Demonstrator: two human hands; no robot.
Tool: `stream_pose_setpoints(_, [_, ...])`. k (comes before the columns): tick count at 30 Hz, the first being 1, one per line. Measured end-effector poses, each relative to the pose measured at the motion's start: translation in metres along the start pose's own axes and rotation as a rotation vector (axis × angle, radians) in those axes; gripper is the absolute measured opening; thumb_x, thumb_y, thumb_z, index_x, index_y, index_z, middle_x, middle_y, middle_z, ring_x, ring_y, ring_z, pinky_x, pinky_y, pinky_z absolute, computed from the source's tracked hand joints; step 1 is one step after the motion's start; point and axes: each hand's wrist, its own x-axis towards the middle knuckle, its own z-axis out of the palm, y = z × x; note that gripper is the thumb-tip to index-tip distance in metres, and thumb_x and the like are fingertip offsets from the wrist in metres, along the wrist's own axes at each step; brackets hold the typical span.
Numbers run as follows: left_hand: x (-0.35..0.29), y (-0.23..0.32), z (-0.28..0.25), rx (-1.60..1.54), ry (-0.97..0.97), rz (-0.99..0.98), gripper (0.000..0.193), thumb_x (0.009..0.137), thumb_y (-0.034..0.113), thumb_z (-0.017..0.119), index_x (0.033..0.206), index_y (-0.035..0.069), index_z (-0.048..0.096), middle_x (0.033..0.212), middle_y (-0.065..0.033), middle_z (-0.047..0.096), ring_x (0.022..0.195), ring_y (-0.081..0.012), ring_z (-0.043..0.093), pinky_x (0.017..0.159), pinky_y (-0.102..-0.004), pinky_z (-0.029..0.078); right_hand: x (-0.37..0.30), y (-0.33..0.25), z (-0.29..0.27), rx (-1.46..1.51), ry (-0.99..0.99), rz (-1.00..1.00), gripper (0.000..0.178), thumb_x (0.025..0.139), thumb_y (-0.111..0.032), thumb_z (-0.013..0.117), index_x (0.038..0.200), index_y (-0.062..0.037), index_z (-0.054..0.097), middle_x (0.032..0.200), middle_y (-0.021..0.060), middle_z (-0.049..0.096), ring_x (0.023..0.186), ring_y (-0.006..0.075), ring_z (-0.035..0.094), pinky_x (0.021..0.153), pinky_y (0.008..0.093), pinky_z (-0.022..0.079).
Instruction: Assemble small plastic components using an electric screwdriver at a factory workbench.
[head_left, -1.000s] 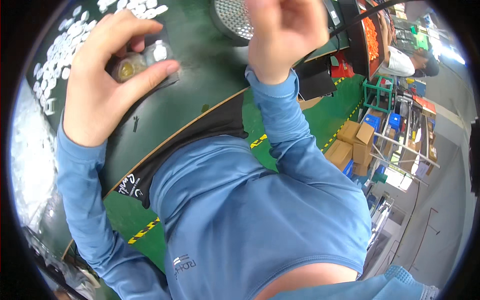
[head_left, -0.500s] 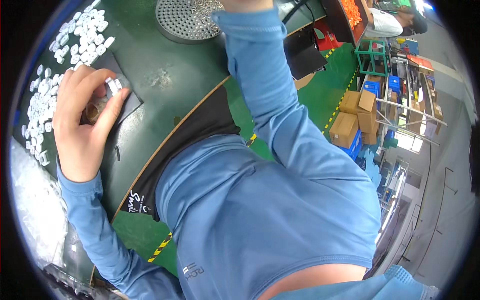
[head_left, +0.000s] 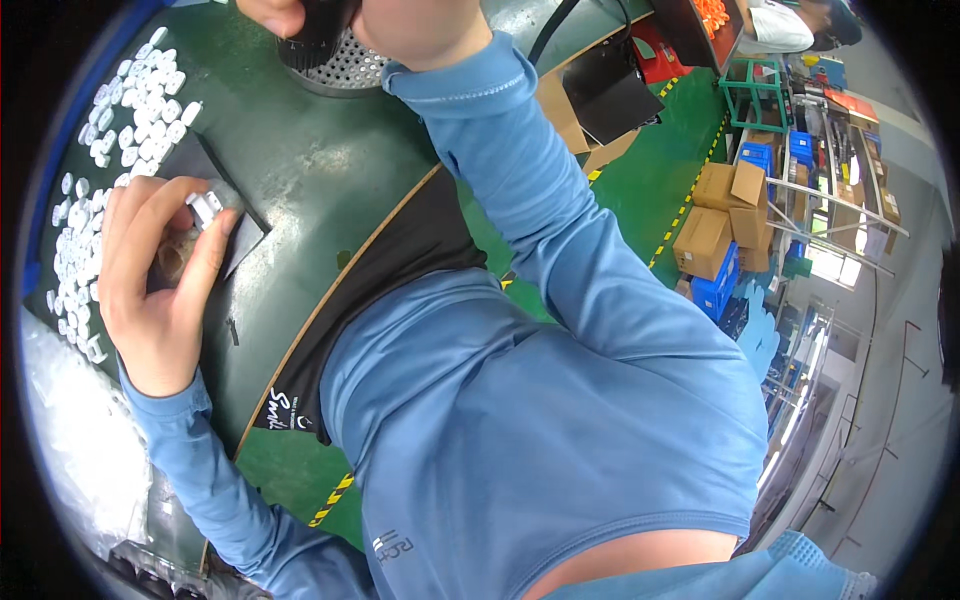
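Observation:
My left hand (head_left: 160,270) is closed, pinching a small white plastic part (head_left: 205,210) between thumb and fingers. Beneath it lies a dark flat pad (head_left: 245,240), and a brownish round thing (head_left: 172,258) shows partly inside the curl of the palm. At the top edge, my right hand (head_left: 425,25) is wrapped round a black, ridged cylindrical tool (head_left: 318,30); its upper part is cut off by the picture. The tool is in front of a round, perforated metal tray (head_left: 350,75), which is mostly hidden.
Many white plastic parts (head_left: 85,240) are spread along the table's left side. A clear plastic bag (head_left: 90,430) lies nearer. Right of the green table (head_left: 330,150) stands an open carton (head_left: 560,110) with black sheets. Another person (head_left: 775,25) is at the far right.
My right hand has come left and down into view, now with the black tool over the tray. My left hand still pinches the white part, whose tilt differs slightly. The view has shifted a little.

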Motion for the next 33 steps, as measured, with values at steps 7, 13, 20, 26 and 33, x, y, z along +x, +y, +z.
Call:
stream_pose_setpoints(7, [-0.002,0.003,-0.006,0.017,0.014,-0.002,0.027,0.076,0.0,0.08,0.1,0.0,0.067,0.086,-0.0066,0.055,0.076,-0.0175,0.052,0.064,-0.0286,0.042,0.004,0.0,0.004,-0.068,0.029,-0.064,0.064,0.095,-0.06,0.058,0.101,0.0037,0.058,0.061,0.0089,0.057,0.048,0.0128,0.052,0.045,0.023,0.041])
stream_pose_setpoints(13, [-0.001,0.001,0.0,-0.016,0.031,-0.038,0.026,0.076,0.001,0.08,0.099,0.0,0.068,0.083,-0.0056,0.054,0.074,-0.0167,0.049,0.06,-0.0281,0.038,0.003,-0.003,0.003,0.062,0.037,-0.109,0.074,0.089,-0.071,0.058,0.101,0.0024,0.059,0.061,0.0094,0.057,0.048,0.014,0.053,0.045,0.0237,0.042])
stream_pose_setpoints(20, [-0.002,-0.002,-0.002,0.006,-0.009,-0.004,0.024,0.08,0.002,0.078,0.1,-0.003,0.067,0.086,-0.0075,0.056,0.076,-0.0181,0.05,0.065,-0.0294,0.039,0.02,0.008,0.005,0.207,-0.058,-0.095,0.066,0.093,-0.064,0.054,0.1,0.0019,0.058,0.061,0.0108,0.056,0.048,0.0167,0.053,0.044,0.027,0.041])
stream_pose_setpoints(26, [0.0,-0.011,0.006,0.005,0.121,0.151,0.028,0.074,0.004,0.081,0.097,-0.001,0.066,0.082,-0.0068,0.054,0.073,-0.0201,0.049,0.06,-0.0314,0.04,0.02,0.019,0.032,0.129,-0.072,-0.084,0.063,0.095,-0.061,0.053,0.1,0.0018,0.058,0.061,0.0112,0.056,0.048,0.0171,0.053,0.044,0.0273,0.041])
stream_pose_setpoints(33, [-0.001,-0.01,0.008,0.004,0.149,0.139,0.029,0.074,0.005,0.082,0.096,-0.002,0.065,0.082,-0.0078,0.054,0.074,-0.0221,0.05,0.063,-0.033,0.041,0.018,0.028,0.045,-0.003,-0.059,-0.079,0.058,0.097,-0.056,0.052,0.099,0.0018,0.058,0.061,0.0116,0.056,0.049,0.0176,0.053,0.044,0.0278,0.041])
